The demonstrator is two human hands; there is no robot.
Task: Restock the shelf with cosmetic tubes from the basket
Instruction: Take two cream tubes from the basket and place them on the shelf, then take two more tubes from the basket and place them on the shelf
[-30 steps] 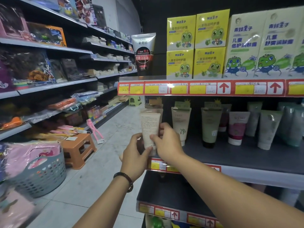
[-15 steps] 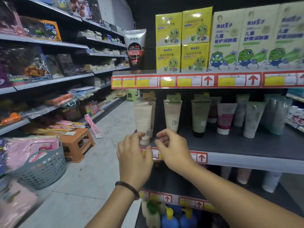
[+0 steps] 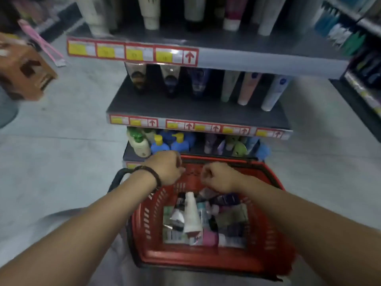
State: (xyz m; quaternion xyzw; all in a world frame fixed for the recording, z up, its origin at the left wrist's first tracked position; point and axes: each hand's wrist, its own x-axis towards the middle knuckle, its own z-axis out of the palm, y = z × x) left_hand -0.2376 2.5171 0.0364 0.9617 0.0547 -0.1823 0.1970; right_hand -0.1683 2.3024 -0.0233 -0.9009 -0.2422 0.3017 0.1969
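With the red basket [image 3: 206,256] at 6 o'clock heaped with cosmetic tubes [image 3: 191,215] and bare room left on the shelf [image 3: 268,60] at 12 o'clock, most restocking seems undone, while the left hand [image 3: 165,168] and right hand [image 3: 218,176] hover over its far rim, fingers curled, empty.

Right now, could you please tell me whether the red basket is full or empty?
Partly full: the red basket holds a jumble of tubes, a white tube lying on top.
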